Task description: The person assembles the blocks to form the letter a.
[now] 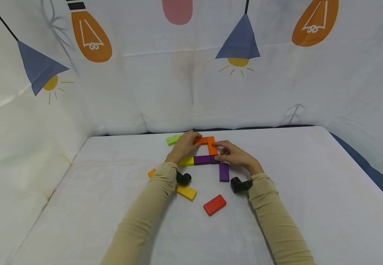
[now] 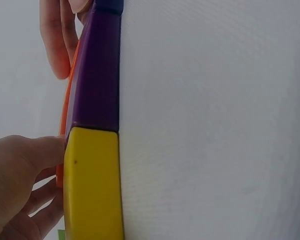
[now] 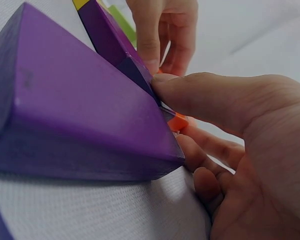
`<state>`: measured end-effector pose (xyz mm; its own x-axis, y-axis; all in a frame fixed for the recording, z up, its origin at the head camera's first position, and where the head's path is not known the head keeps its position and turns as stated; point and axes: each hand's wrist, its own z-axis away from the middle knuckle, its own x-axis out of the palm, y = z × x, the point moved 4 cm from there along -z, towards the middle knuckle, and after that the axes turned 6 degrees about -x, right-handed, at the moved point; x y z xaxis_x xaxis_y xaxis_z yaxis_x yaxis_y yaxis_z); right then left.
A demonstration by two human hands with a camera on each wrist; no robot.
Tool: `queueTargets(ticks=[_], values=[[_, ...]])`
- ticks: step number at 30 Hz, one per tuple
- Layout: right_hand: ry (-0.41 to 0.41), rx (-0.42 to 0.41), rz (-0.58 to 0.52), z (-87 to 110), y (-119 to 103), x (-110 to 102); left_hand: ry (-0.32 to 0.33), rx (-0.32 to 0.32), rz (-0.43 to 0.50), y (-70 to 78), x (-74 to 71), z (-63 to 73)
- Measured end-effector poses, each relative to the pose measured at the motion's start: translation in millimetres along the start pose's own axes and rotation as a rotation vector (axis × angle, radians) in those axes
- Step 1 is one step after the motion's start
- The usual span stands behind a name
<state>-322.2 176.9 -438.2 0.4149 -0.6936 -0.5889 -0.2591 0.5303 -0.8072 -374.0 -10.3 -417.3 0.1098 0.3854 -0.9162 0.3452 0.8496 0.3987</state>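
Observation:
In the head view, wooden blocks form a low outline on the white table. My left hand pinches a flat orange block along the far side. A second orange block runs toward me from its right end. My right hand has its index finger at that block's right edge. Its straight thumb rests against a dark blue block in the right wrist view. Left of this one, a purple block and a yellow block lie end to end in the near row.
Another purple block lies just below the row's right end. Nearer me are a red block and a yellow block. An orange-yellow block shows beside the left sleeve. A light green block sits left of the left hand.

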Motion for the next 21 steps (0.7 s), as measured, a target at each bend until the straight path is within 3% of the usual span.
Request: queueTargets(ticks=[21], values=[[0.016, -0.034, 0.036, -0.1, -2.4, 0.5, 0.021, 0.013, -0.004, -0.5, 0.8, 2.0]])
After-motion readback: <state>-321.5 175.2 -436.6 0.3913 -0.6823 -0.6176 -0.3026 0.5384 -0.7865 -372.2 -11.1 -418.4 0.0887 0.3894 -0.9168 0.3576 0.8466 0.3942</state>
